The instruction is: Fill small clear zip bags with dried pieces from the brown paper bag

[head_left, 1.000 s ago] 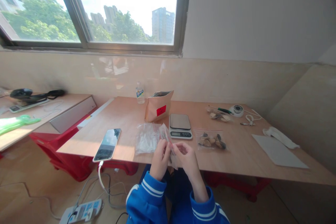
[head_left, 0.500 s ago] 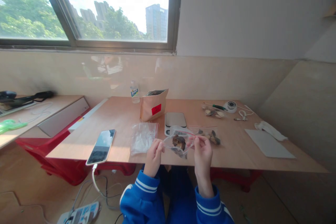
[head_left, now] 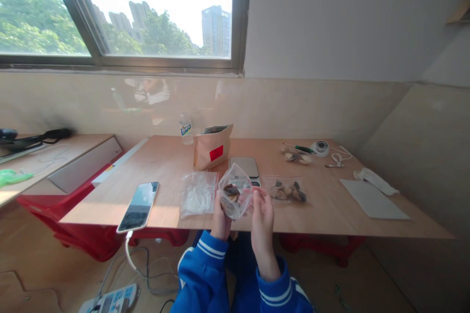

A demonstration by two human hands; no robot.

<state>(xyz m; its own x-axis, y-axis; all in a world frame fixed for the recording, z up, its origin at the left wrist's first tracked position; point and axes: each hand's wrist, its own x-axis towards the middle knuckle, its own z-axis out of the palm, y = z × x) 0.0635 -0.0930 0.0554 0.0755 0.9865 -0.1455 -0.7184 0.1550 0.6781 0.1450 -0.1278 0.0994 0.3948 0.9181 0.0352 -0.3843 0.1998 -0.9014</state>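
Between my two hands is a clear zip bag (head_left: 240, 178), its mouth gaping toward me, with brown dried mushrooms (head_left: 231, 191) inside. My left hand (head_left: 221, 220) is closed round the bag's lower left side. At the right edge, the fingers of my right hand (head_left: 262, 212) pinch the plastic. Just behind the bag sits a kitchen scale (head_left: 245, 165), partly covered by it. A stack of clear plastic bags (head_left: 198, 193) lies to the left, and another zip bag of dried mushrooms (head_left: 288, 190) lies flat to the right.
A brown paper pouch (head_left: 213, 149) with a red label stands open behind, beside a bottle (head_left: 186, 129). A phone (head_left: 139, 207) on a cable lies front left. Toward the right are another bagged bundle (head_left: 295, 155), a screwdriver (head_left: 304, 149), a white camera (head_left: 321, 148) and a white sheet (head_left: 372, 200).
The bag's mouth has widened and turned toward me. My right hand has moved left, closer to my left hand, which now supports the bag from lower down.
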